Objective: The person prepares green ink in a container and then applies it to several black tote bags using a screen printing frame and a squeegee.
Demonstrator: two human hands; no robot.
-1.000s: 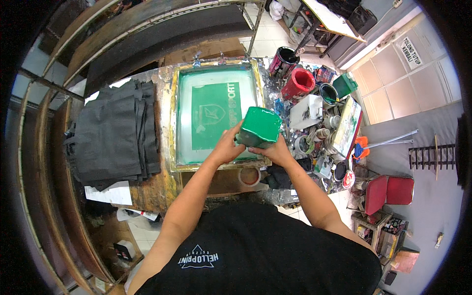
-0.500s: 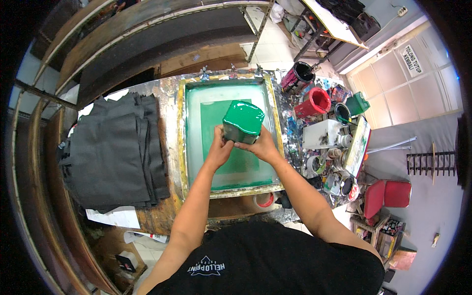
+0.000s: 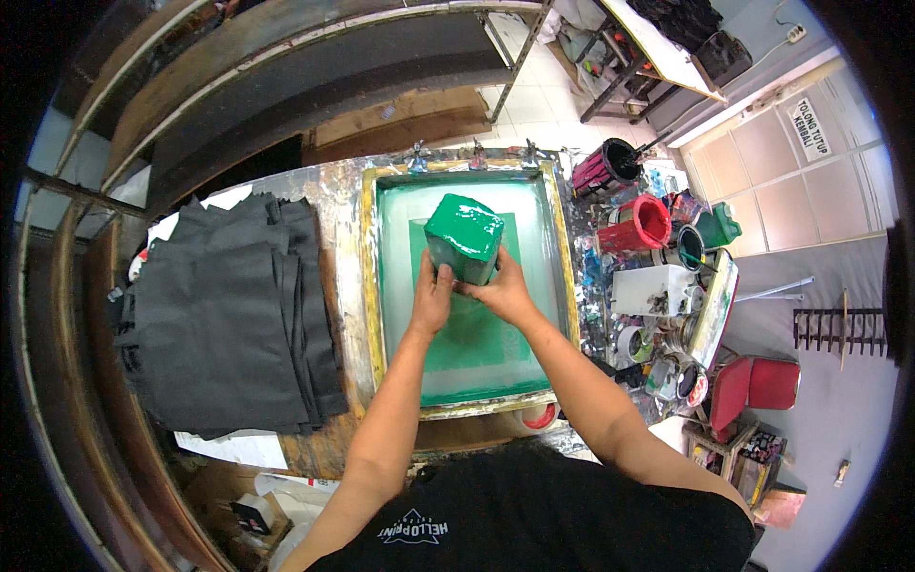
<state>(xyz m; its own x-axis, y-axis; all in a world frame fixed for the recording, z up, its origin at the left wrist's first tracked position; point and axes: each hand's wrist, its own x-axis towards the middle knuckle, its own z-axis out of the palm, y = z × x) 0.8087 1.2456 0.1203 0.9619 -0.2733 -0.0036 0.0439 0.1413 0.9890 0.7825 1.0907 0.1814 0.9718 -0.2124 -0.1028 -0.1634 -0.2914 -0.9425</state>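
Observation:
Both hands hold a squared block (image 3: 464, 227) whose top is covered in glossy wet green ink. Its sides look dark and smeared; whether it is a tub or a tool cannot be told. My left hand (image 3: 434, 301) is closed on its near left side, thumb up. On the near right side, my right hand (image 3: 502, 294) wraps it with the thumb across. Beneath lies a screen printing frame (image 3: 563, 276), its yellowish edges stained. The mesh (image 3: 396, 276) is pale, with a green rectangle (image 3: 465, 355) in the middle and green ink along the border.
Left of the frame lies a stack of dark grey fabric sheets (image 3: 233, 324). On the right stand a red ink tub (image 3: 634, 227), a black-and-pink bucket (image 3: 602, 172), a white container (image 3: 651, 291) and several small pots. Clamps (image 3: 477, 153) line the frame's far edge. A red chair (image 3: 743, 391) stands beyond.
The scene has shifted right and down in the picture. Over the screen, the block and both hands have moved toward the far left. Both hands keep their hold.

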